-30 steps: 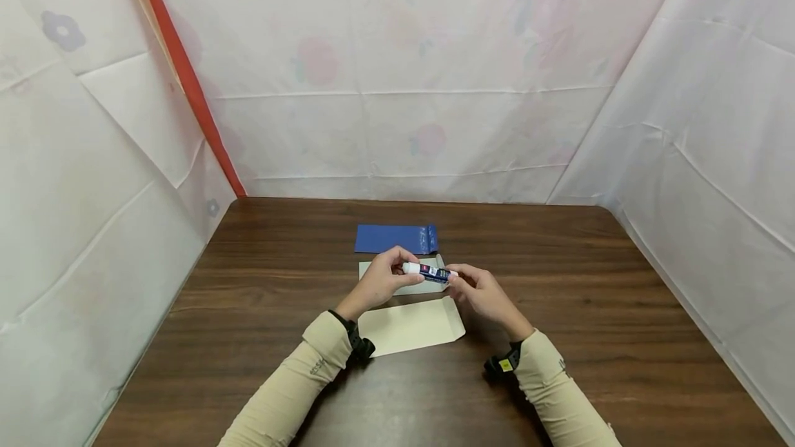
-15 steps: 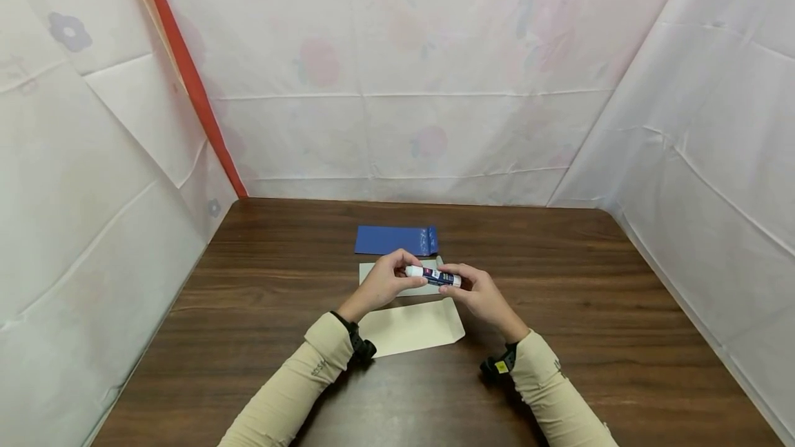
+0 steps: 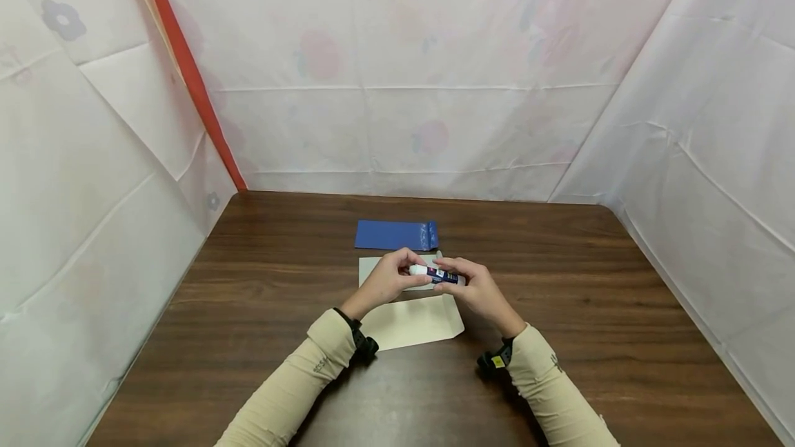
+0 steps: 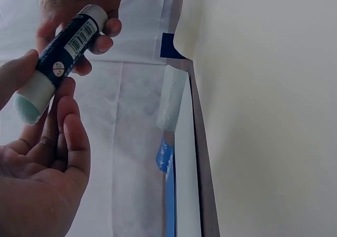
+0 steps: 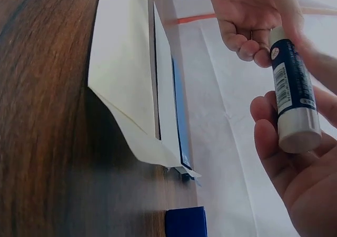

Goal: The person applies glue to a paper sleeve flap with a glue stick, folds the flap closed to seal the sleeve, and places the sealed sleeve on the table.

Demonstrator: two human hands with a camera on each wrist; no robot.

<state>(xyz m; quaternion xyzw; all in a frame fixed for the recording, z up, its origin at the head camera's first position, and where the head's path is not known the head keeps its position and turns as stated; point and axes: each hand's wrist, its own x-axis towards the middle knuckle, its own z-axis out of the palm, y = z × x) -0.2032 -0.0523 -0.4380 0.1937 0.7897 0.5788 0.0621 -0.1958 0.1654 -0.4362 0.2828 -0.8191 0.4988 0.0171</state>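
Note:
Between both hands is a glue stick (image 3: 442, 275) with a dark blue label, held over the envelopes. My left hand (image 3: 383, 283) pinches its white end with thumb and fingers; pale green glue shows at the tip in the left wrist view. At the other white end, my right hand (image 3: 484, 296) holds it between thumb and fingers. A cream envelope (image 3: 413, 323) lies nearest, its flap to the right. Behind it, partly covered by my left hand, is a pale grey envelope (image 3: 370, 266). Farthest back lies a blue envelope (image 3: 391, 234) with whitish smears by its flap.
A small dark blue object (image 5: 186, 222) stands on the table beyond the flaps in the right wrist view; its kind is unclear. The brown wooden table (image 3: 609, 336) is enclosed by pale cloth walls (image 3: 397, 130), with a red strip (image 3: 189, 81) at the left corner.
My right fingers have shifted along the glue stick, with the index and thumb now farther over its label. The stick has moved slightly right. The envelopes stay in place.

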